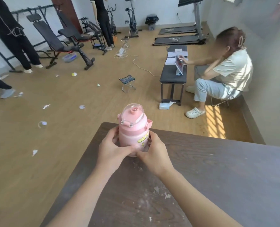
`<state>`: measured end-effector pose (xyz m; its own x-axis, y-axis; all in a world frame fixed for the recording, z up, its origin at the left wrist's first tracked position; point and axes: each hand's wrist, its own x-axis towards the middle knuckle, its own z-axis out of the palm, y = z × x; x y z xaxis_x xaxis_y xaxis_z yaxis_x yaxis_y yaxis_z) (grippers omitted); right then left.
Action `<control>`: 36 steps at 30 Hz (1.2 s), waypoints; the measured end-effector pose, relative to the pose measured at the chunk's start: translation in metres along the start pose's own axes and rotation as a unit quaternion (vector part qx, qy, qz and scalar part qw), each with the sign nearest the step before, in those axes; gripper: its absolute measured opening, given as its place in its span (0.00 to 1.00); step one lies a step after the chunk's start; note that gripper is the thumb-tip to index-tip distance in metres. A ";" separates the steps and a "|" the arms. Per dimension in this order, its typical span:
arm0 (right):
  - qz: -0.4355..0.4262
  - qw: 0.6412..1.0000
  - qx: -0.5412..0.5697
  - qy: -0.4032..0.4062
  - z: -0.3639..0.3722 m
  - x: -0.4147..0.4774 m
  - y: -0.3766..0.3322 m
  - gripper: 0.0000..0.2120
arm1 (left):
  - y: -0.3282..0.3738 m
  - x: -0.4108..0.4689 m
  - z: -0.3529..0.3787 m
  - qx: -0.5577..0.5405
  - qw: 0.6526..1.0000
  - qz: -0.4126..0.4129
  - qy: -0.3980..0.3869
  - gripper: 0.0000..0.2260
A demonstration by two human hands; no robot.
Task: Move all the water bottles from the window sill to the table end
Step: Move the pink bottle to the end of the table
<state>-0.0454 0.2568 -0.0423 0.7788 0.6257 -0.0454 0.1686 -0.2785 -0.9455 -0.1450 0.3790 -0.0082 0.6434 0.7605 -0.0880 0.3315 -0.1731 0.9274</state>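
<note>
A pink water bottle [133, 130] with a clear domed lid and a yellow print on its side is held upright over the far end of a dark wooden table [217, 177], close to the rounded corner. It is clasped low on its body from both sides: the left hand [110, 149] is wrapped around the left flank, and the right hand [154, 153] is cupped around the right flank, with the fingertips of the two hands nearly meeting in front. A two-handed hold low down is probably used to keep the top-heavy bottle steady while it is placed. Whether its base is touching the tabletop cannot be told, since the base is hidden by the fingers.

No other bottle and no window sill are shown, so progress on the whole task cannot be judged. The table surface near the bottle is bare apart from pale smears, and nothing is seen in the way of setting it down.

Beyond the table lies a wooden floor [70, 128] littered with paper scraps. A small folding stool [127, 83] stands well apart, as does a black bench [172, 76] with a tablet on it, beside which a seated person [226, 74] is leaning. Exercise benches, bikes and treadmills [180, 36] are lined along the far wall.
</note>
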 end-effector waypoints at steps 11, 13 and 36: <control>-0.005 0.998 -0.051 -0.024 0.081 0.051 -0.013 0.34 | -0.051 0.059 -0.057 -0.055 0.998 -0.034 0.022 0.42; -0.002 0.998 -0.059 -0.024 0.085 0.055 -0.011 0.36 | -0.056 0.065 -0.057 -0.061 0.997 -0.035 0.017 0.42; 0.013 0.995 -0.092 -0.022 0.057 0.045 0.014 0.41 | -0.054 0.037 -0.027 0.004 0.997 -0.017 0.069 0.34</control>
<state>-0.0423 0.3230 -0.0758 0.7581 0.6462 -0.0878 0.2595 -0.4225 -0.8684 -0.1576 0.4330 -0.0517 0.5306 0.8448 -0.0688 0.3573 -0.1493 0.9220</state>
